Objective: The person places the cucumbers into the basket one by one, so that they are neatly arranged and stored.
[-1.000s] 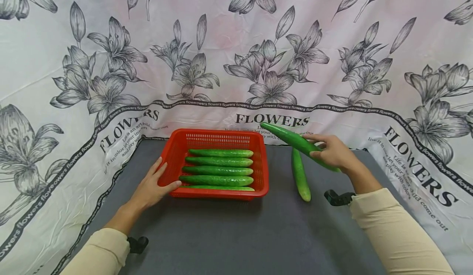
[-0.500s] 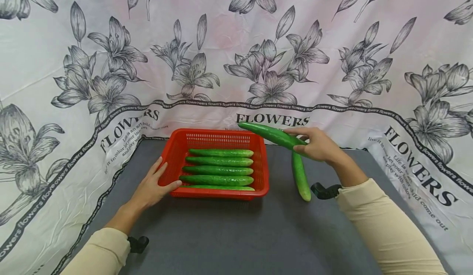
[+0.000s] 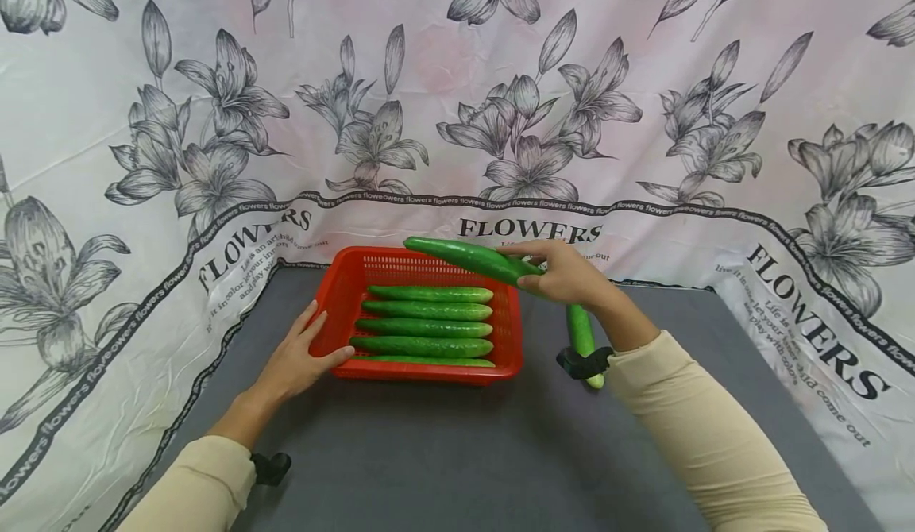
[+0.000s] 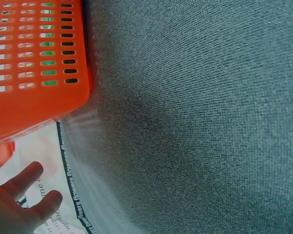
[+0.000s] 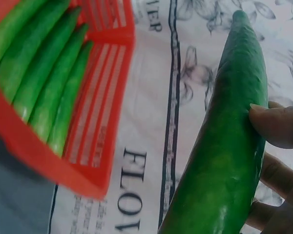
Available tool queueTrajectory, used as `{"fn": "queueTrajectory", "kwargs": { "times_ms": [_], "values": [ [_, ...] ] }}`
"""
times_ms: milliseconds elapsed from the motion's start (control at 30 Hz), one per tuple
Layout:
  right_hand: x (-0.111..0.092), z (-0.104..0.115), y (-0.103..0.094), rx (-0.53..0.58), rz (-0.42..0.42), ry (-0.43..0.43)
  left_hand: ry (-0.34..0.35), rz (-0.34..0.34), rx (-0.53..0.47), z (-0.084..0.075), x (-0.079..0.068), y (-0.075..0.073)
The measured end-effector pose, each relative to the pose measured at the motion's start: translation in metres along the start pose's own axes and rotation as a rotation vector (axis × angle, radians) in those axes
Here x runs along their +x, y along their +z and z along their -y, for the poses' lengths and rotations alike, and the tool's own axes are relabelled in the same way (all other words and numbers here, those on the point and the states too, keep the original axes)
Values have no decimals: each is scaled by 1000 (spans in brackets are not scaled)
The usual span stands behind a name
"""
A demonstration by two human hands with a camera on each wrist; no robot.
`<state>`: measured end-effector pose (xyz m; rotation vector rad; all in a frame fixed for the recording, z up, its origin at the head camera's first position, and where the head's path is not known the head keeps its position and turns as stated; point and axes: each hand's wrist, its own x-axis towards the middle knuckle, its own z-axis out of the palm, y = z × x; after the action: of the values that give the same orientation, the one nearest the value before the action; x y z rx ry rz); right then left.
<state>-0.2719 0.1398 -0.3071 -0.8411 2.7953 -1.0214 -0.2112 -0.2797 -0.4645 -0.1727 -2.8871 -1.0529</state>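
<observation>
My right hand (image 3: 561, 270) grips a long green cucumber (image 3: 468, 257) in the air above the right back part of the red plastic basket (image 3: 511, 369). In the right wrist view the thumb and fingers hold that cucumber (image 5: 229, 146) from one side, and its narrower end points away. Several cucumbers (image 3: 425, 329) lie side by side in the basket, the nearest partly hidden by the front rim. At the basket's left front corner rests my left hand (image 3: 296, 361), fingers spread along the side and thumb by the front rim.
One more cucumber (image 3: 581, 329) lies on the grey tabletop (image 3: 429, 460) right of the basket, partly covered by the right wrist's black camera mount (image 3: 582, 363). A white floral cloth (image 3: 457, 159) hangs behind and along the table's sides.
My right hand has carried the cucumber leftward, from over the right part of the table to above the basket. My left hand and the basket have stayed in place.
</observation>
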Motion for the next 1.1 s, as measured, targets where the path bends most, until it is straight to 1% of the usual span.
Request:
{"fn": "queueTrajectory", "kwargs": {
  "times_ms": [133, 267, 467, 667, 767, 1100],
  "values": [
    [9, 10, 12, 43, 22, -35, 1, -4, 2, 0, 1, 1],
    [18, 18, 28, 65, 67, -61, 1, -5, 9, 1, 1, 0],
    [33, 20, 55, 92, 129, -95, -2, -2, 9, 1, 1, 0],
    [43, 14, 82, 132, 202, -57, 5, -7, 9, 1, 2, 1],
    [47, 12, 92, 155, 246, -19, 3, -7, 8, 1, 2, 2],
    [57, 9, 116, 163, 385, 80, -7, -5, 12, 1, 3, 2]
  ]
}}
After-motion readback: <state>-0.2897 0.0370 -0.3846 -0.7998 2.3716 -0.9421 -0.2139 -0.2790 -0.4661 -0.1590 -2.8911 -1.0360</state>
